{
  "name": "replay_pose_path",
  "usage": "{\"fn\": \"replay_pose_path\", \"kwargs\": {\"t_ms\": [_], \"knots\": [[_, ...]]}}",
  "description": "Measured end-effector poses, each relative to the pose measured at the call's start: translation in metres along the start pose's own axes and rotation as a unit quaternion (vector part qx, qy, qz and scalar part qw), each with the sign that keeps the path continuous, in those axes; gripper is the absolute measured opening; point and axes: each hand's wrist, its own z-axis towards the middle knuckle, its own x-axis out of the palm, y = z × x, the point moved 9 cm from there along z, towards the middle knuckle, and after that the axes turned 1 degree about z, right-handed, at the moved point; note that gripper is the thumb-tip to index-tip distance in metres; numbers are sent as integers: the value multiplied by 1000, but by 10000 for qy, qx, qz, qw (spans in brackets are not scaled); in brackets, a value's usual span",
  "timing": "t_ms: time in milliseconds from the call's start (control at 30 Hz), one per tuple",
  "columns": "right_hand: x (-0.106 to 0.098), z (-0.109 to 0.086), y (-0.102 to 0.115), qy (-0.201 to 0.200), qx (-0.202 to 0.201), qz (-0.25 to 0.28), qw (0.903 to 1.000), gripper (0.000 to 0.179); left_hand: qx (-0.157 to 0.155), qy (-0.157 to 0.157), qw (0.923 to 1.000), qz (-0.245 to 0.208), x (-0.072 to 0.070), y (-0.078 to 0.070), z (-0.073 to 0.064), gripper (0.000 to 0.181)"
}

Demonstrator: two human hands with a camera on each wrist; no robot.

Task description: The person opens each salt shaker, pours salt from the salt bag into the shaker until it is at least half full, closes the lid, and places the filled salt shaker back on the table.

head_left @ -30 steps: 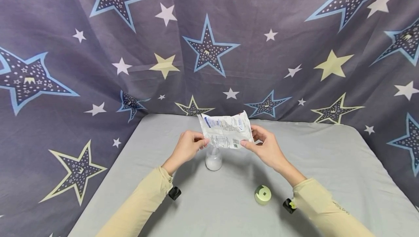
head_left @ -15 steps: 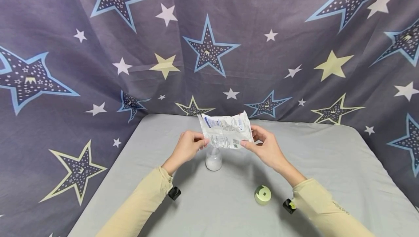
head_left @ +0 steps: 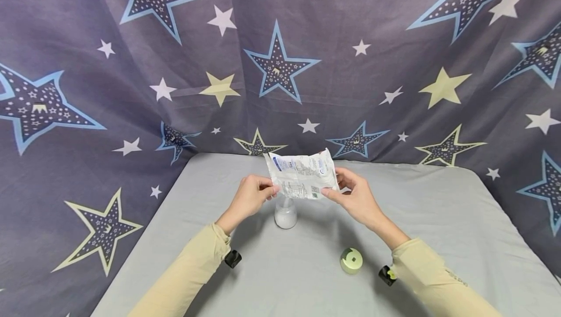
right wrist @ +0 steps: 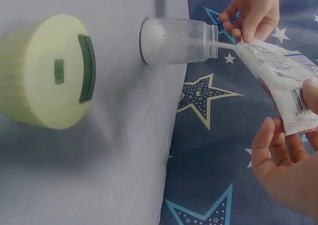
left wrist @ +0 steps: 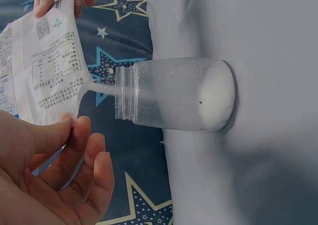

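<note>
My left hand (head_left: 252, 194) pinches the lower left corner of a white printed packet (head_left: 302, 173) between thumb and finger. At the packet's other end, my right hand (head_left: 357, 199) grips it with the thumb in front and fingers behind. The packet tilts over a clear jar (head_left: 286, 215) standing upright and uncapped on the cloth. In the left wrist view, a thin stream of white powder (left wrist: 102, 89) runs from the packet's corner into the jar's mouth. A heap of white powder (left wrist: 216, 103) covers the jar's bottom.
A light green lid (head_left: 351, 261) with a darker green flap lies on the grey cloth (head_left: 307, 283), nearer than the jar and to its right. Behind the surface hangs a dark curtain (head_left: 342, 88) with stars. A black wrist camera (head_left: 233, 258) is below the left sleeve.
</note>
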Motion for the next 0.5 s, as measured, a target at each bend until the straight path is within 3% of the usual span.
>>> {"fn": "replay_pose_path", "kwargs": {"t_ms": [500], "knots": [[1,1,3,36,21,-29,10000,43,28,19,10000,42,-1,-1,0,18]]}}
